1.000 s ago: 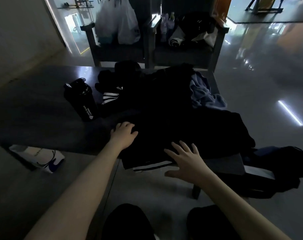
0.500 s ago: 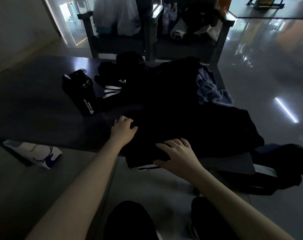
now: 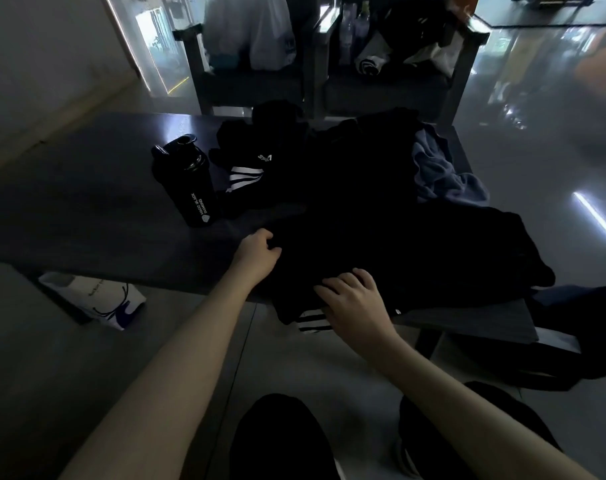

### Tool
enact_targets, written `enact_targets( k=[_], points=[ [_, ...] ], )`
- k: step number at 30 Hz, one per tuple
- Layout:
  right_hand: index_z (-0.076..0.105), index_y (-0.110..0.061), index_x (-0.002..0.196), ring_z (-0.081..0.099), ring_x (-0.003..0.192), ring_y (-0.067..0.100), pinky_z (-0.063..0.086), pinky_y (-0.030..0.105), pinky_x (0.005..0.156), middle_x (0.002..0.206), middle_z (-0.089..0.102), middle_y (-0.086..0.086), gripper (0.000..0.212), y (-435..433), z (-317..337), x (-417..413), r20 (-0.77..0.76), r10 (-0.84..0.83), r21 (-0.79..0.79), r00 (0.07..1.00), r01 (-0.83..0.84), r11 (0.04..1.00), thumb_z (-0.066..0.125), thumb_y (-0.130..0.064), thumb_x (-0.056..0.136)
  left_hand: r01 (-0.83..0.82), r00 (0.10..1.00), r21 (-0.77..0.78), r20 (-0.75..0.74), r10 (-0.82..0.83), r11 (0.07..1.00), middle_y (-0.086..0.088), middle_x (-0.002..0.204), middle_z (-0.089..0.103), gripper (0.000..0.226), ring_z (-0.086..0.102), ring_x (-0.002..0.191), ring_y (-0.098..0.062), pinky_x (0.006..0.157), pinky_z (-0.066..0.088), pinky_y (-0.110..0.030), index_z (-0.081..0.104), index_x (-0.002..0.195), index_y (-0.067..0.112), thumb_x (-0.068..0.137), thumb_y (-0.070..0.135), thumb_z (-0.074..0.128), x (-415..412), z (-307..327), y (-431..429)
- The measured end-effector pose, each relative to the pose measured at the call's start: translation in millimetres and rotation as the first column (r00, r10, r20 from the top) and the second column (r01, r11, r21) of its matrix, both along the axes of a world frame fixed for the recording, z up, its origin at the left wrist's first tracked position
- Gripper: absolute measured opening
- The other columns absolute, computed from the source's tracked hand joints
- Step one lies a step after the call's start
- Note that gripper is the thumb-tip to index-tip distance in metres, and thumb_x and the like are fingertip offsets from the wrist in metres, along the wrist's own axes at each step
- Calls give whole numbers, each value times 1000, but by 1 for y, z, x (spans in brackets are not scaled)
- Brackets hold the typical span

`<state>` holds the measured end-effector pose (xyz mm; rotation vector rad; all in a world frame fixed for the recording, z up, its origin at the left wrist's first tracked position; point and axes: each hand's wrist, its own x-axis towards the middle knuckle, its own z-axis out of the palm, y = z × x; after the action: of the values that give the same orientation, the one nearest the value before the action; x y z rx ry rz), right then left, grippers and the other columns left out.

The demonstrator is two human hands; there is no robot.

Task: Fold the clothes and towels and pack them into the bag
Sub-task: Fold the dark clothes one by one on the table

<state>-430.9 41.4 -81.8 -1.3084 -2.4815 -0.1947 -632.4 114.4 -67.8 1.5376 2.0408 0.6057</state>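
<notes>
Gripping blk garment (image 3: 398, 258), overhanging table (image 3: 87, 209) near edge

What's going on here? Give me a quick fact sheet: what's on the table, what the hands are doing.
Surface: dark table
Handled: black garment, white stripes at near edge
Left hand: grips the garment's left edge
Right hand: rests on its near edge, fingers bent, grip unclear
Also on table: black bottle, blue-grey cloth
Floor: white bag
</notes>
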Motion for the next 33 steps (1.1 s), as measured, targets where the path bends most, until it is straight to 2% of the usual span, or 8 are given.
enact_targets(
  k=[5,9,11,15,21,26,30,33],
  points=[
    [72,-22,93,67,84,15,35,33,92,88,71,-8,29,6,27,26,-57,160,128,985,-152,980,48,-30,80,-53,997,9,65,53,999,-12,137,44,52,49,118,-28,95,43,-36,38,142,12,96,35,49,2,0,15],
    [73,-24,88,68,79,14,36,31,88,83,71,-9,32,4,29,46,20,213,83,977,-214,973,44,-33,79,10,999,-24,-47,-11,1000,-12,144,38,60,41,129,-30,106,37,-44,35,144,12,94,40,53,11,2,30],
    [73,-26,90,68,81,14,36,31,86,85,71,-10,32,-1,23,50,36,205,30,978,-206,978,44,-36,81,60,989,-53,-133,-67,997,-10,136,46,54,47,124,-29,102,40,-45,44,138,12,92,40,55,17,3,35],
    [73,-29,89,66,82,13,37,28,83,87,70,-11,32,-10,11,51,35,207,-20,978,-206,978,44,-41,85,100,978,-47,-177,-107,994,-4,97,61,23,61,98,-27,85,51,-39,61,105,14,92,32,58,18,3,45],
    [73,-30,83,64,82,14,47,29,75,88,67,-9,33,-17,-2,44,4,151,-30,988,-151,988,43,-44,85,52,998,16,-22,-51,999,-10,116,60,35,54,86,-18,73,44,-29,55,124,10,94,28,54,10,6,53],
    [71,-29,76,60,82,19,53,31,66,91,62,-3,31,-22,-9,29,1,104,-39,995,-104,994,44,-43,80,115,987,-104,121,-102,988,-8,131,51,61,55,110,-22,85,44,-28,42,139,10,87,35,64,23,7,54],
    [72,-31,80,58,86,17,52,29,70,94,61,-5,30,-23,-11,31,-30,102,-31,994,-103,994,44,-43,81,175,985,-127,36,-171,976,-10,113,62,32,58,86,-17,75,48,-27,60,119,14,88,16,62,35,10,67],
    [72,-31,84,57,90,15,50,29,74,98,61,-6,29,-26,-14,36,-46,120,-16,992,-120,993,45,-42,83,164,985,-115,80,-156,980,-7,105,60,28,57,83,-18,70,46,-26,58,120,11,93,12,54,37,12,72]
  ],
)
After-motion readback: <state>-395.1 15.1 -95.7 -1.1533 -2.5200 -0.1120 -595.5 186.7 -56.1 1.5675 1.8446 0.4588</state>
